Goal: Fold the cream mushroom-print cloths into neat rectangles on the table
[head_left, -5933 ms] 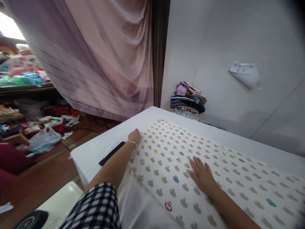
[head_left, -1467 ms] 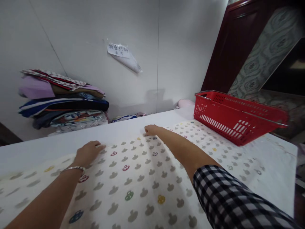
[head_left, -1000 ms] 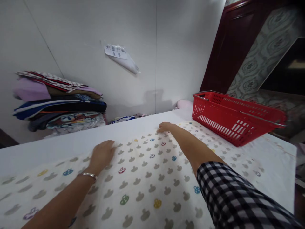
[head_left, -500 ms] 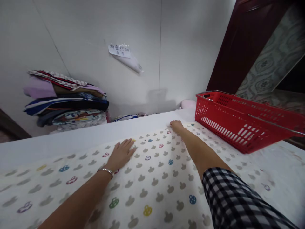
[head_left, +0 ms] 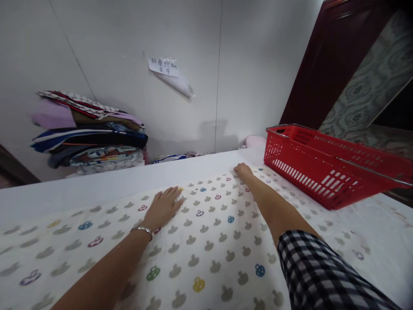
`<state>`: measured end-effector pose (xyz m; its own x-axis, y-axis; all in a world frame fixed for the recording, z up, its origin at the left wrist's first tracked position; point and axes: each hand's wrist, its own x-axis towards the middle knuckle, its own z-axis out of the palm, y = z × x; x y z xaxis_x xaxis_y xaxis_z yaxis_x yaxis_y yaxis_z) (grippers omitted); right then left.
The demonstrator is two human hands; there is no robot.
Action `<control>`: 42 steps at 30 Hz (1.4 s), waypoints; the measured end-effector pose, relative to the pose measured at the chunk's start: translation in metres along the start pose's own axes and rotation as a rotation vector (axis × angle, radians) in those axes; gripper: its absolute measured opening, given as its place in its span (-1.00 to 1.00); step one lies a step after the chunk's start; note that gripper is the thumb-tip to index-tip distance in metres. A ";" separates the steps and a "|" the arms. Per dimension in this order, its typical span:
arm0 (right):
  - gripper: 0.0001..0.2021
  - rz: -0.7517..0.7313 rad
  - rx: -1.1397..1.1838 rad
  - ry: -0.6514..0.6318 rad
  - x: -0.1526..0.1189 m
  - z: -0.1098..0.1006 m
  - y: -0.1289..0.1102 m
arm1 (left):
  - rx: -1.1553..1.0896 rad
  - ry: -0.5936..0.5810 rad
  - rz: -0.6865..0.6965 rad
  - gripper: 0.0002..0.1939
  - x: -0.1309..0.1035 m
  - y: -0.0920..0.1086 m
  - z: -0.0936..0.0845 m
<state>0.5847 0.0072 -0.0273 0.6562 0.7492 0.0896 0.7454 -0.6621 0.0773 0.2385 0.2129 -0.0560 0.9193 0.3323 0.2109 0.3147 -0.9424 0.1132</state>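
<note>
While the printed cloth [head_left: 213,232] lies spread flat on the white table [head_left: 129,187], near the red basket [head_left: 297,165], the left hand [head_left: 164,209] rests on it close to the far edge, palm down, fingers extended and grasping nothing. The right hand [head_left: 244,173] is at that edge, fingers curled; whether they pinch fabric cannot be told. The cloth is probably light, soft and easily creased; hold by edges or corners.
</note>
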 end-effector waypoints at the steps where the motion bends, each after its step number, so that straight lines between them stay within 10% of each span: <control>1: -0.72 -0.005 -0.008 -0.006 0.001 0.000 -0.001 | -0.004 -0.004 -0.003 -0.43 0.000 0.001 -0.001; 15: -0.65 0.061 0.033 0.013 -0.003 0.005 -0.006 | -0.007 -0.063 -0.039 -0.42 0.002 0.005 -0.008; 27: -0.66 0.130 0.107 0.043 -0.030 0.009 0.042 | 0.008 -0.034 -0.022 -0.44 0.003 0.006 -0.008; 42: -0.44 0.172 0.188 -0.125 -0.025 0.011 0.005 | -0.010 -0.081 -0.099 -0.39 0.002 0.010 -0.012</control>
<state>0.5728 -0.0146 -0.0402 0.7755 0.6302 -0.0391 0.6230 -0.7738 -0.1148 0.2404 0.2049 -0.0431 0.9000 0.4193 0.1194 0.4029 -0.9046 0.1392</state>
